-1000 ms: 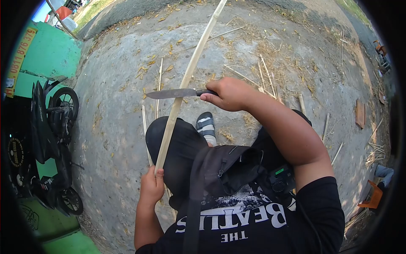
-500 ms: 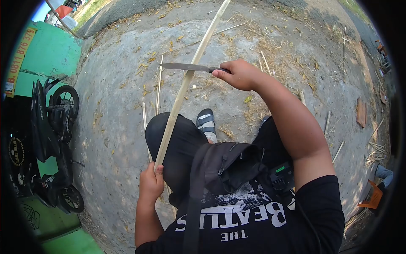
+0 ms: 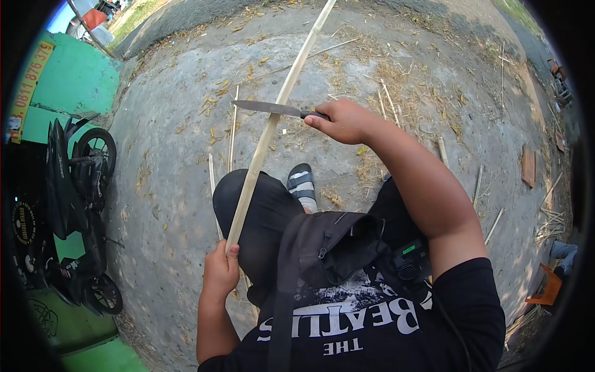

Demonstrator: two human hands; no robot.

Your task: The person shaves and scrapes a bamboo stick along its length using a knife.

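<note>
My left hand (image 3: 221,270) is closed around the near end of a long pale bamboo strip (image 3: 253,172), which slants up and away past my knee to the top of the view. In my right hand (image 3: 343,120) is the dark handle of a knife (image 3: 268,108). Its long grey blade lies across the strip, pointing left, at about mid-length. The strip passes over my left thigh, covered in dark cloth. Whether the edge bites into the bamboo I cannot tell.
More thin strips (image 3: 233,130) lie on the concrete ground (image 3: 167,124) with shavings and dry leaves. A black motorcycle (image 3: 83,204) stands at the left by a green wall (image 3: 80,77). At the right are a brick (image 3: 528,166) and an orange chair (image 3: 545,286). A sandalled foot (image 3: 302,183) is below.
The knife and my right hand have slid a little down the bamboo strip towards me. My left hand keeps its hold in nearly the same spot.
</note>
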